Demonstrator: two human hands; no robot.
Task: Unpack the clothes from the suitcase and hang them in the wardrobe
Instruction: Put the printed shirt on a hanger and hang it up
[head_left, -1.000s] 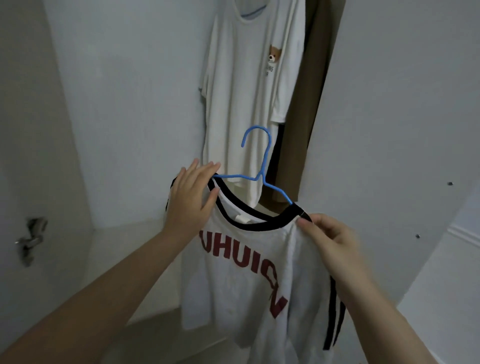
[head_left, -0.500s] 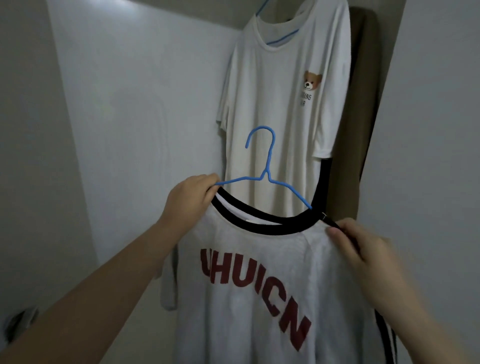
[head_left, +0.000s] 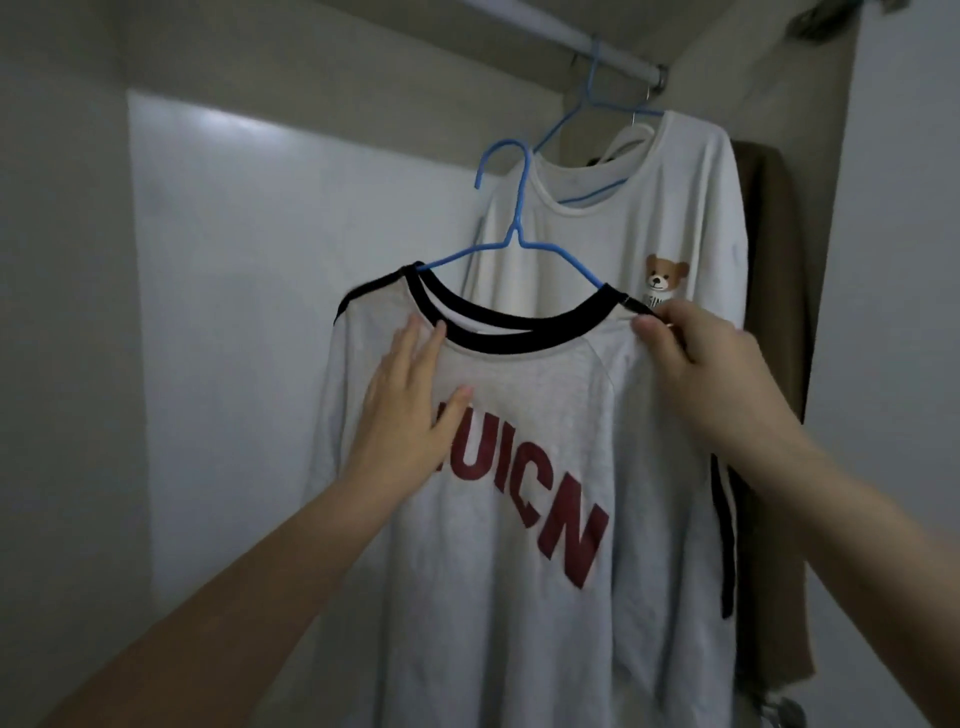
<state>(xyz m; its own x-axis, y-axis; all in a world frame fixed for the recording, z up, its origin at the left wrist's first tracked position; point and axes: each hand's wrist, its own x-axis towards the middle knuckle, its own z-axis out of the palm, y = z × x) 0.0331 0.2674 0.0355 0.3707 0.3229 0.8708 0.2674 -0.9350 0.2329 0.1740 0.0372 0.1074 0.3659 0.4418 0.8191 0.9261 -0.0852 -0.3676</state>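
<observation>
The white back panel (head_left: 291, 312) of the wardrobe was seen at the left, lit in patches. In front of it, the left hand (head_left: 410, 405) was laid flat against the chest of a white T-shirt (head_left: 519, 597), fingers straight and together, thumb spread, nothing gripped; part of the dark red lettering (head_left: 545, 514) was covered by it. The T-shirt (black-trimmed at the collar and along the shoulder seams) was carried on a blue wire hanger (head_left: 511, 228), whose hook was held free in the air, below the level of the wardrobe rail (head_left: 597, 49) and not yet hooked over it. The right shoulder of the T-shirt was pinched by the right hand (head_left: 696, 358), thumb in front and fingers curled behind the fabric. Behind, a second white T-shirt (head_left: 613, 218) with a small bear print (head_left: 665, 275) was hung from the rail on another blue hanger (head_left: 597, 98). Further right, a brown garment (head_left: 774, 364) was seen hanging just beside the wardrobe's side wall (head_left: 904, 312).
</observation>
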